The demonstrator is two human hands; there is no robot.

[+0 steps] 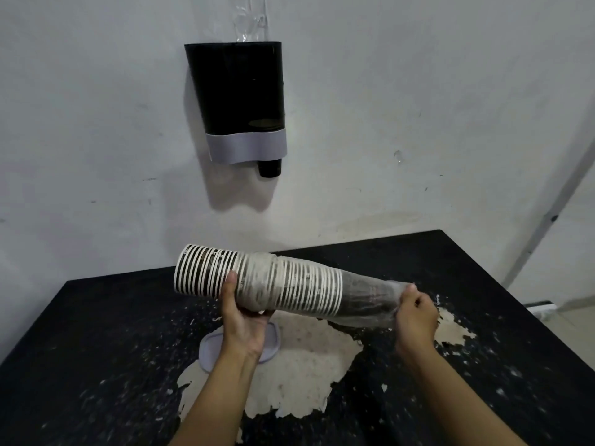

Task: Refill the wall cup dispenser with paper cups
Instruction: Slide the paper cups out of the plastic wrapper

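Paper cups (257, 281), nested in one long stack lying sideways, sit below the wall dispenser (238, 101) and above the table (96, 333). Your left hand (244, 320) cups its middle from beneath, fingers curled around it. Your right hand (415, 313) pinches the plastic sleeve (370, 300) at its narrow end.

A black table (96, 333) fills the lower part of the view, its back edge pushed against a pale wall. The dark top is badly worn: a large, ragged pale patch (299, 378) spreads across its middle where the coating has peeled away, with white flecks scattered around it. A flat grey lid (211, 349) with rounded corners lies on the table at the patch's left edge, partly hidden behind a forearm.
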